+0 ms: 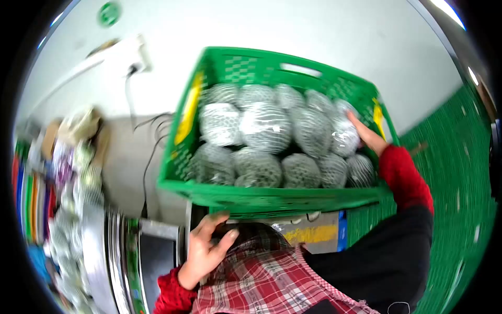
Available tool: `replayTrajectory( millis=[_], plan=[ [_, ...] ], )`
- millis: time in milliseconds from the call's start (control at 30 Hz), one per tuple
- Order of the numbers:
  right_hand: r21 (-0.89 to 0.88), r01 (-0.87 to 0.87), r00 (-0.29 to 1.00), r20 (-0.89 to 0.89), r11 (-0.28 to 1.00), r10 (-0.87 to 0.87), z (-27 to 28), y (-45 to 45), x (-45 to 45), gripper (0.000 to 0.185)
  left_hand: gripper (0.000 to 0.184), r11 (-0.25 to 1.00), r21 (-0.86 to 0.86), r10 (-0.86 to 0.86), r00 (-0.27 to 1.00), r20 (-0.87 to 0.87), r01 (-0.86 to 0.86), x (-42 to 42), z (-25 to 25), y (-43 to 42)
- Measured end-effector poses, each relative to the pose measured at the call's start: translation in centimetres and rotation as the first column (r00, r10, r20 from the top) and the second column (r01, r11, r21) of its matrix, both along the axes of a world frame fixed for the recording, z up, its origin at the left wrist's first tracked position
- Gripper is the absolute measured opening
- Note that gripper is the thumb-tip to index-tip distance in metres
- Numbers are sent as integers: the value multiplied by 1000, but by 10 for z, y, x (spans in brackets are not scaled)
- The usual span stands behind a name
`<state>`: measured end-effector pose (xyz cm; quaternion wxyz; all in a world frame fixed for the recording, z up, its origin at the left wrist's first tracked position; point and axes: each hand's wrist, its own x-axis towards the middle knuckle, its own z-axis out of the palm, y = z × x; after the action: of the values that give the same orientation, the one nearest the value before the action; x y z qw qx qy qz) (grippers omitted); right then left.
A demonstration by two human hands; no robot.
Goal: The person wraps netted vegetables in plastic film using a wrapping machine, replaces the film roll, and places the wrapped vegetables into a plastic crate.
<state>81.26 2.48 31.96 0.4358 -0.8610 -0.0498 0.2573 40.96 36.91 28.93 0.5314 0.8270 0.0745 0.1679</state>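
Observation:
A green plastic crate (282,198) with yellow handle inserts holds several round items in white foam net and clear wrap (265,127). My right hand (366,132) reaches over the crate's right side and rests against a wrapped item (345,137) near the right wall; its fingertips are partly hidden, and whether it grips the item is unclear. Below the crate's front left edge, my left hand (209,248) hangs in front of the plaid apron, fingers spread, holding nothing.
Stacked green crates (444,193) stand at the right. At the left are a metal-edged machine (157,246), foam nets (68,235) and coloured stacked items (36,204). A black cable (146,180) hangs from a wall socket (133,65).

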Motion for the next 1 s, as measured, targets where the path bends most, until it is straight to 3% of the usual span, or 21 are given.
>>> replayTrajectory(
  millis=[100,167,200,233,267,300,333,367,400,433,467,500,533,567,600,633,733,800,900,933,1000],
  plan=[
    [207,-110,994,15,972,110,-11,26,15,61,39,991,98,79,993,89,-88,-13,-19,1],
    [202,-201,977,-23,959,210,-43,-12,77,54,43,984,137,91,985,149,-111,-26,-33,-2],
    [52,-241,966,110,969,234,-15,-1,82,50,42,986,114,111,987,113,-124,-43,-25,0],
    [-202,-228,875,386,953,291,23,18,59,47,42,966,164,168,965,201,-202,-54,-30,4],
    [-412,-64,670,657,909,345,59,40,17,44,42,928,167,288,927,242,-332,-76,-34,11],
    [-432,129,437,833,893,340,87,65,-36,42,42,888,165,372,881,292,-430,-93,-36,17],
    [-323,154,298,916,934,268,105,94,-87,40,41,826,133,502,821,271,-548,-119,-37,26],
    [-185,-17,281,942,983,183,106,141,-140,45,40,763,106,601,761,245,-637,-147,-39,32],
    [-55,-197,279,954,979,109,107,188,-193,49,38,677,65,717,677,166,-733,-172,-42,42],
    [219,-485,324,944,846,-58,91,223,-227,58,34,595,18,796,592,126,-804,-192,-44,42],
    [159,-817,289,944,554,156,49,265,-249,42,33,555,-16,825,548,136,-832,-209,-49,42],
    [173,-973,224,876,153,427,6,306,-270,34,32,516,-53,851,505,145,-855,-227,-53,42],
    [412,-826,561,528,385,637,-4,356,-359,36,29,495,-38,864,487,131,-868,-249,-51,40],
    [455,-844,454,322,284,831,-17,396,-399,30,29,472,-11,876,467,120,-882,-268,-51,37],
    [567,-795,392,207,217,896,-34,437,-431,29,28,437,-14,893,431,127,-900,-284,-53,33],
    [610,-784,316,232,115,920,-41,475,-464,34,27,398,-13,910,393,133,-917,-306,-54,33],
    [659,-751,148,92,51,985,-37,586,-540,37,25,202,-139,977,190,92,-969,-352,-62,33],
    [515,-855,42,180,-58,983,-40,673,-580,42,22,85,-177,996,78,50,-980,-373,-57,31],
    [304,-952,79,319,-23,944,-53,822,-633,53,20,-116,-233,991,-127,34,-965,-393,-65,35],
    [193,-981,68,363,-3,929,-57,875,-649,59,20,-187,-233,981,-194,8,-954,-397,-72,36],
    [48,-977,179,710,206,681,-89,964,-690,75,17,-287,-255,958,-284,-47,-923,-397,-69,39]
  ],
)
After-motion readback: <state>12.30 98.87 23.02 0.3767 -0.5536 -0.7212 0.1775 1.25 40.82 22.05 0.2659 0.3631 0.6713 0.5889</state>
